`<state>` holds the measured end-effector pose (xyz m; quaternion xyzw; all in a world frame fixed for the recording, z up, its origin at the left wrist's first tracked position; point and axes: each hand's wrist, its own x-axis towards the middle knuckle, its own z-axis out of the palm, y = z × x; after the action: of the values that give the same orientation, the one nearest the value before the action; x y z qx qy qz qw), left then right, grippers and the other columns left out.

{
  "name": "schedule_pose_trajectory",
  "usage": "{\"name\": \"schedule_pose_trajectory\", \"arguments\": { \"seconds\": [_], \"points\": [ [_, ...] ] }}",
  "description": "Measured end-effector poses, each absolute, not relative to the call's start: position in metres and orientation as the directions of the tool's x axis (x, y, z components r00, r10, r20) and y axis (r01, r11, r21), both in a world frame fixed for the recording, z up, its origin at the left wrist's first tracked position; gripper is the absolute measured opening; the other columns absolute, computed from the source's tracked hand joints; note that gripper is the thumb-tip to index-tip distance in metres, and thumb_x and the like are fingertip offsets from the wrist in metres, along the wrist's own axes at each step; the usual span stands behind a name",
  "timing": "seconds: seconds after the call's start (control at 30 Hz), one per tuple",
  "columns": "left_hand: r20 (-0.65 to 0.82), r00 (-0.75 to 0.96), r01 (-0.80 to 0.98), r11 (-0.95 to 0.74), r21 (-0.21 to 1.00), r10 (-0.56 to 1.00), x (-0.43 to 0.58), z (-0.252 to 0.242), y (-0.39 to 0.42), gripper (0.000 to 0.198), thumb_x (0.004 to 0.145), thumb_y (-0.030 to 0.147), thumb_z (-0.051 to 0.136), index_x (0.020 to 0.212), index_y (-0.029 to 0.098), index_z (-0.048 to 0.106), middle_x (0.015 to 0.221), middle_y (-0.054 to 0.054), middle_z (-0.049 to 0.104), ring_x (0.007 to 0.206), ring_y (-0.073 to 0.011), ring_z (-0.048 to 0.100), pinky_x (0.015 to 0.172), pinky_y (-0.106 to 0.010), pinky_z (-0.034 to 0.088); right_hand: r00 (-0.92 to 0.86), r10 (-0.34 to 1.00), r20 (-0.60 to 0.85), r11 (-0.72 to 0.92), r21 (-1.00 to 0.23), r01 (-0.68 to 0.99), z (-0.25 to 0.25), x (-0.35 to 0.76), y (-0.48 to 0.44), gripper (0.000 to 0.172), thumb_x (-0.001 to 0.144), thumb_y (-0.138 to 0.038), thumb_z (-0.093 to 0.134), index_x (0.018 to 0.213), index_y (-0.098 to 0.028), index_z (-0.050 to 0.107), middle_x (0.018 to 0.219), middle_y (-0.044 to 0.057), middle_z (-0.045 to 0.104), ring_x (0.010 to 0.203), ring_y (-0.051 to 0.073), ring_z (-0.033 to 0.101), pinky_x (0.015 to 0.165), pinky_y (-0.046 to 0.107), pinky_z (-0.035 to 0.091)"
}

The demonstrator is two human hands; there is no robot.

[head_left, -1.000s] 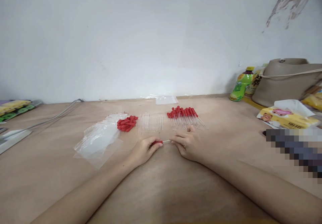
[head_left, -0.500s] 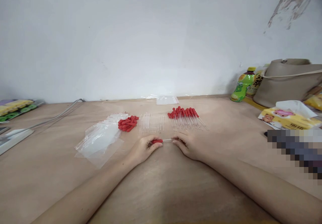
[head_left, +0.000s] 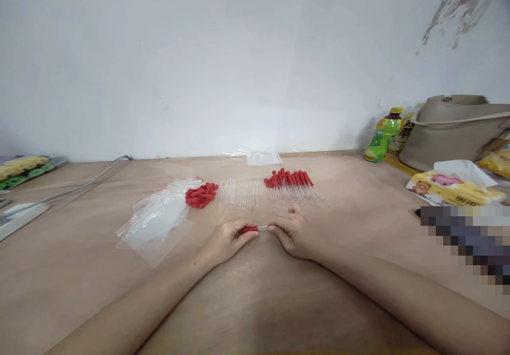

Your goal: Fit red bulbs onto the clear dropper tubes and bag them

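My left hand [head_left: 227,239] pinches the red rubber bulb [head_left: 249,229] of a dropper just above the table. My right hand [head_left: 291,233] pinches the clear glass tube [head_left: 263,228] that sticks out of that bulb; the two hands are close together. Behind them lie a small heap of loose red bulbs [head_left: 201,194], a row of bare clear tubes [head_left: 238,193] and a row of finished droppers with red bulbs [head_left: 292,185].
Clear plastic bags [head_left: 157,218] lie at the left, another [head_left: 263,158] by the wall. A green bottle [head_left: 380,134], a beige bag [head_left: 454,129] and a tissue pack [head_left: 454,187] stand at the right. Cables [head_left: 85,185] run at the far left.
The hands have drawn a little closer together, so less of the clear tube shows between them. My right thumb has lifted. Everything else on the table is as before.
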<state>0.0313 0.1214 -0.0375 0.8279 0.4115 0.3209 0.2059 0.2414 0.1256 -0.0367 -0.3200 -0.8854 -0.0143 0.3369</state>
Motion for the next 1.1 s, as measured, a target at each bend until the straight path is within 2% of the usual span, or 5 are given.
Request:
{"name": "schedule_pose_trajectory", "arguments": {
  "seconds": [0.47, 0.7, 0.83, 0.97, 1.1],
  "points": [
    [0.425, 0.487, 0.576, -0.646, 0.501, 0.763, 0.032, -0.035, 0.122, 0.018, 0.081, 0.032, 0.052, 0.086, 0.019, 0.064, 0.076, -0.001, 0.067, 0.066, -0.0123, 0.06, 0.061, -0.022, 0.046, -0.602, 0.641, 0.476, 0.742, -0.184, 0.645, -0.035, 0.237, 0.125, 0.028, 0.087, -0.021, 0.036, 0.065, -0.017, 0.053, 0.058, -0.002, 0.06, 0.051, 0.009, 0.044, 0.066, 0.028, 0.022],
    [0.487, 0.487, 0.569, -0.686, 0.453, 0.725, 0.033, -0.03, 0.117, 0.017, 0.08, 0.03, 0.053, 0.083, 0.018, 0.064, 0.075, -0.002, 0.068, 0.063, -0.0121, 0.06, 0.059, -0.022, 0.047, -0.616, 0.658, 0.434, 0.742, -0.23, 0.63, -0.032, 0.236, 0.124, 0.03, 0.088, -0.021, 0.035, 0.064, -0.017, 0.052, 0.057, -0.004, 0.06, 0.048, 0.008, 0.041, 0.069, 0.028, 0.023],
    [0.484, 0.494, 0.58, -0.689, 0.435, 0.722, 0.033, -0.029, 0.117, 0.017, 0.082, 0.03, 0.051, 0.085, 0.018, 0.063, 0.076, -0.002, 0.067, 0.066, -0.0129, 0.06, 0.062, -0.024, 0.047, -0.638, 0.599, 0.484, 0.775, -0.15, 0.614, -0.026, 0.24, 0.122, 0.028, 0.088, -0.025, 0.038, 0.068, -0.018, 0.056, 0.065, 0.0, 0.06, 0.062, 0.011, 0.048, 0.069, 0.029, 0.023],
    [0.459, 0.481, 0.613, -0.661, 0.433, 0.747, 0.029, -0.029, 0.121, 0.023, 0.08, 0.029, 0.054, 0.1, 0.019, 0.059, 0.091, -0.004, 0.066, 0.076, -0.0154, 0.06, 0.069, -0.028, 0.049, -0.653, 0.58, 0.487, 0.768, -0.061, 0.637, -0.017, 0.248, 0.123, 0.022, 0.085, -0.027, 0.044, 0.073, -0.019, 0.06, 0.073, 0.003, 0.059, 0.073, 0.014, 0.049, 0.068, 0.03, 0.025],
    [0.427, 0.472, 0.639, -0.633, 0.437, 0.771, 0.026, -0.027, 0.124, 0.029, 0.081, 0.03, 0.052, 0.108, 0.02, 0.057, 0.102, -0.006, 0.064, 0.089, -0.0184, 0.059, 0.079, -0.033, 0.048, -0.515, 0.69, 0.508, 0.685, -0.23, 0.691, -0.014, 0.262, 0.135, 0.022, 0.085, -0.023, 0.041, 0.077, -0.017, 0.061, 0.078, 0.004, 0.06, 0.069, 0.013, 0.051, 0.063, 0.026, 0.032]
  ]
}}
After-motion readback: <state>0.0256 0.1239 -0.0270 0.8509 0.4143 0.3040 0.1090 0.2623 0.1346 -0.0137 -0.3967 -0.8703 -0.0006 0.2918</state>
